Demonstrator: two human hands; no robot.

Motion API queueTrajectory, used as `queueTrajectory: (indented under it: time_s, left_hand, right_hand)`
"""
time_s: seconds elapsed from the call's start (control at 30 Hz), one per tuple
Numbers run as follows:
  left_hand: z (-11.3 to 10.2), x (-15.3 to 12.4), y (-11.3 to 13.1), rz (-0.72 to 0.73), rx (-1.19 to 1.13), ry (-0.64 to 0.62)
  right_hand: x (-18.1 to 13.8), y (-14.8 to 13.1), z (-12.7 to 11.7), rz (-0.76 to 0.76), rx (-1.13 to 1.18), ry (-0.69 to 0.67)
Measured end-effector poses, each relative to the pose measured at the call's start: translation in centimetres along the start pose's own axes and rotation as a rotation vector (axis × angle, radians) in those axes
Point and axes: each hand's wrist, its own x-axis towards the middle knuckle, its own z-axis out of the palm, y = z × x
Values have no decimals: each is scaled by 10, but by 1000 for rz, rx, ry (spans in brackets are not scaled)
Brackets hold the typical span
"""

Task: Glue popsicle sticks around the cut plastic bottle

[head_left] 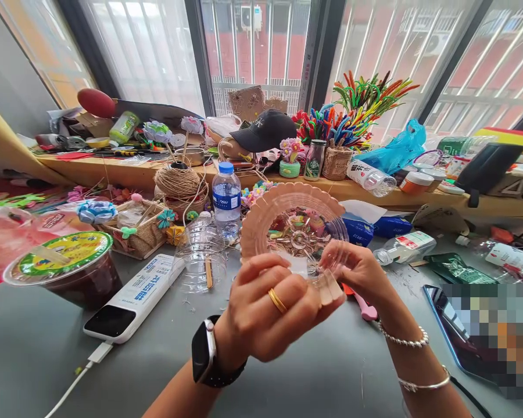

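Between my hands is a clear cut-off plastic bottle base (253,223) with a wide scalloped, peach-coloured rim, tilted so I see its flower-shaped bottom. My left hand (265,313), wearing a ring and a watch, is closed on the rim's near side. A small whitish piece (297,265) shows by its fingertips. My right hand (359,267) pinches the clear wall at the right; its fingertips are partly hidden. Under that hand a pink handle (366,310) with an orange part lies on the table.
On the grey table (113,377) stand a lidded drink cup (70,270), a white power bank (135,302), a cut clear bottle (204,249) and a water bottle (227,200). A phone (453,331) lies right. Craft supplies and a black cap (265,130) crowd the windowsill.
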Motion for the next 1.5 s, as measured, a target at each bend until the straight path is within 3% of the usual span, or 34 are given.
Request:
queueTrajectory:
  time_s: [0.13, 0.53, 0.97, 1.5]
  left_hand:
    - [-9, 1, 16, 34, -24, -147]
    - [-9, 2, 18, 146, -9, -116]
    - [4, -8, 20, 77, 14, -101]
    - [6, -7, 15, 59, 4, -76]
  right_hand:
    - [-2, 4, -8, -48, 118, -12]
    - [-2, 0, -13, -150, 137, -25]
    - [-3, -5, -12, -164, 76, -8]
    - [-2, -4, -8, -135, 132, 1]
